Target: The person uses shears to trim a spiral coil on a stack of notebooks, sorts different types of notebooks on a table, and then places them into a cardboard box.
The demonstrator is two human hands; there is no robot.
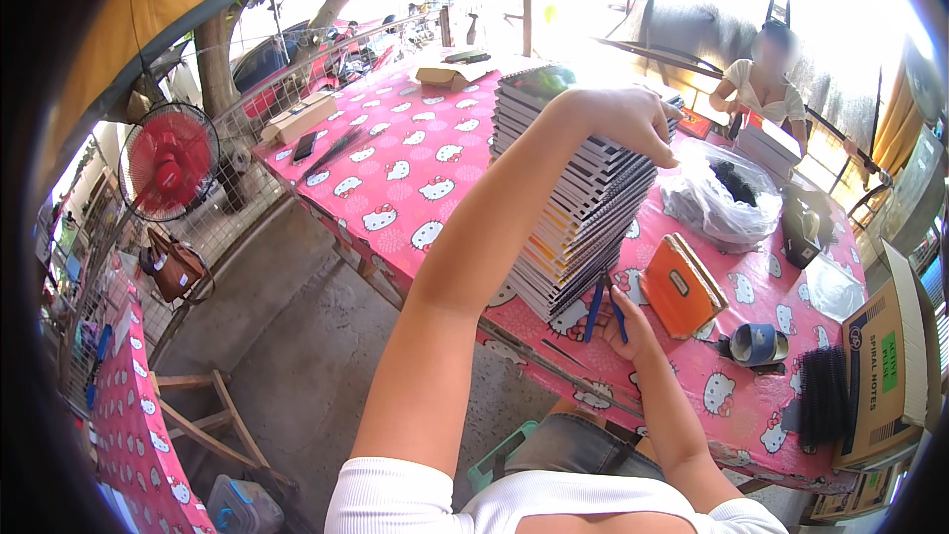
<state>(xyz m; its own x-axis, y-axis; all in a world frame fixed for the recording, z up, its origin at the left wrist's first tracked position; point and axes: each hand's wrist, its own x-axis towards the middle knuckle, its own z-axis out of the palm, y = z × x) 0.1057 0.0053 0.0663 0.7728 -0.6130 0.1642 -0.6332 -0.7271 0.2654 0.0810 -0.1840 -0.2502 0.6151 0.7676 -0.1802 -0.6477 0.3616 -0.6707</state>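
A tall stack of spiral notebooks (563,227) stands on the pink table, with black coils along its right side. My left hand (633,124) reaches over the top of the stack, its fingers bent down at the coil edge of the top notebook. Low beside the stack's near corner, my right hand (629,328) holds blue-handled pliers (596,309), handles spread and jaws pointing away from me. An orange notebook-like block (682,285) lies just right of that hand. Part of the stack is hidden behind my left forearm.
Right of the stack are a plastic bag with black coils (727,188), a tape roll (759,344), more black coils (822,396) and a cardboard box (885,366). Across the table sits another person (766,89). A phone (304,146) lies far left; a red fan (170,163) stands beyond.
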